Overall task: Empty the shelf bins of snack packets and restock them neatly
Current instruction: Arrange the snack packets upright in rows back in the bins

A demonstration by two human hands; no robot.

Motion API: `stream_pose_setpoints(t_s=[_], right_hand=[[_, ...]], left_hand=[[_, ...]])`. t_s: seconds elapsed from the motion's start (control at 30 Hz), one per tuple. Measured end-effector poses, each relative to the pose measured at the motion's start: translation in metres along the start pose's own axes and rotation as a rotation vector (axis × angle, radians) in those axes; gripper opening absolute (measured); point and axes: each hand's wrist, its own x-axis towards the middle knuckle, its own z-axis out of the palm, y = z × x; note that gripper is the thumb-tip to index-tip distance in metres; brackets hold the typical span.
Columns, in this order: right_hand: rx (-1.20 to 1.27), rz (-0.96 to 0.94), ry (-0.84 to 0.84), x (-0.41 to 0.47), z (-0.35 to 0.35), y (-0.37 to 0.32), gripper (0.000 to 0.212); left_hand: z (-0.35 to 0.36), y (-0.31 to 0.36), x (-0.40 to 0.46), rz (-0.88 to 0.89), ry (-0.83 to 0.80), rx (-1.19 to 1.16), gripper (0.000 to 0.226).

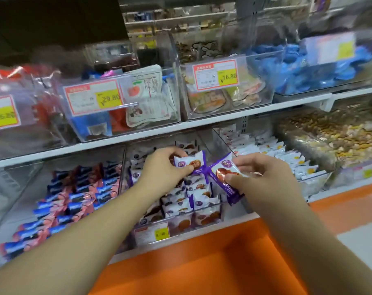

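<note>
On the far left of the lower shelf we see a clear bin of blue-and-pink packets (59,201) lying in slanted rows. Next comes the middle bin (206,218), packed with purple-and-white snack packets (188,201) standing on edge, a yellow price tag (161,232) on its front wall. Above it, the left hand (161,167) pinches one purple packet (190,162) between thumb and curled fingers — upright, over the back of the bin. Just beside it, the right hand (264,177) pinches a second purple packet (226,177), tilted over the bin's right edge — the two packets nearly touching. To the right sits a bin of white packets (287,154).
</note>
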Motion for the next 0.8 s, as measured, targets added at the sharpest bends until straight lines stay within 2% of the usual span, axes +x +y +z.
stream_pose_setpoints(t_s=[0.13, 0.33, 0.5, 0.57, 0.67, 0.73, 0.8], right_hand=[[0.028, 0.019, 0.005, 0.011, -0.008, 0.011, 0.021], [0.045, -0.005, -0.015, 0.017, -0.006, 0.016, 0.019], [-0.004, -0.018, -0.056, 0.015, 0.001, 0.016, 0.018], [-0.049, -0.021, -0.076, 0.013, 0.001, 0.016, 0.019], [-0.082, -0.019, -0.080, 0.011, 0.000, 0.017, 0.021], [-0.098, -0.019, -0.091, 0.009, 0.001, 0.017, 0.022], [-0.123, -0.020, -0.106, 0.008, 0.003, 0.016, 0.025]], left_hand=[[0.028, 0.001, 0.031, 0.018, -0.001, 0.149, 0.028], [0.059, -0.023, 0.049, 0.044, 0.007, 0.247, 0.034], [0.066, -0.037, 0.054, 0.014, -0.005, 0.397, 0.053], [0.062, -0.034, 0.054, 0.022, -0.026, 0.425, 0.055], [0.042, -0.017, 0.039, 0.056, -0.005, 0.274, 0.030], [0.024, 0.001, 0.022, 0.026, -0.002, -0.056, 0.016], [0.005, 0.018, -0.001, -0.018, -0.138, -0.397, 0.018]])
